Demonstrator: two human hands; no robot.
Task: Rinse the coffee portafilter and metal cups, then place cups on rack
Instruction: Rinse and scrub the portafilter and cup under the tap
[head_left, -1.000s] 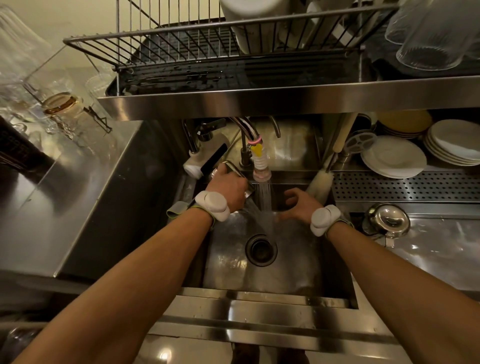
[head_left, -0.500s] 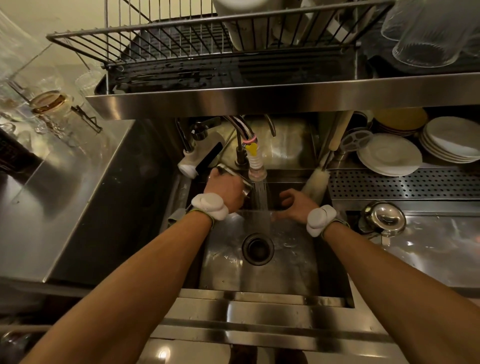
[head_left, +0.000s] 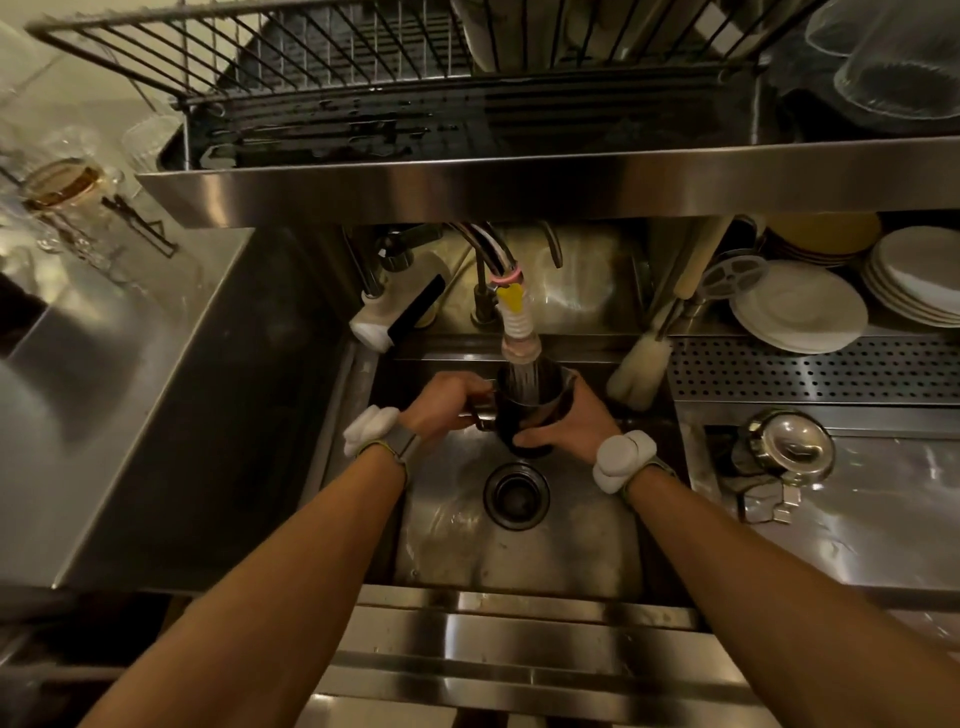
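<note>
A metal cup (head_left: 530, 415) sits upright under the running faucet nozzle (head_left: 519, 343), with water streaming into it above the sink (head_left: 519, 561). My left hand (head_left: 447, 402) grips the cup's handle on its left side. My right hand (head_left: 571, 421) wraps around the cup's right wall and base. The wire drying rack (head_left: 322, 57) stands on the shelf above the sink. On the counter to the right lies a round shiny metal piece (head_left: 789, 447); whether it is the portafilter I cannot tell.
White plates (head_left: 800, 306) are stacked on the perforated shelf at the right, beside a bottle brush (head_left: 636, 371). Upturned glasses (head_left: 893, 62) stand at the top right. Glassware (head_left: 67, 182) crowds the steel counter on the left. The drain (head_left: 516, 494) sits mid-sink.
The cup has come from the left side of the sink to under the stream. My right hand, open and empty before, now holds the cup's side.
</note>
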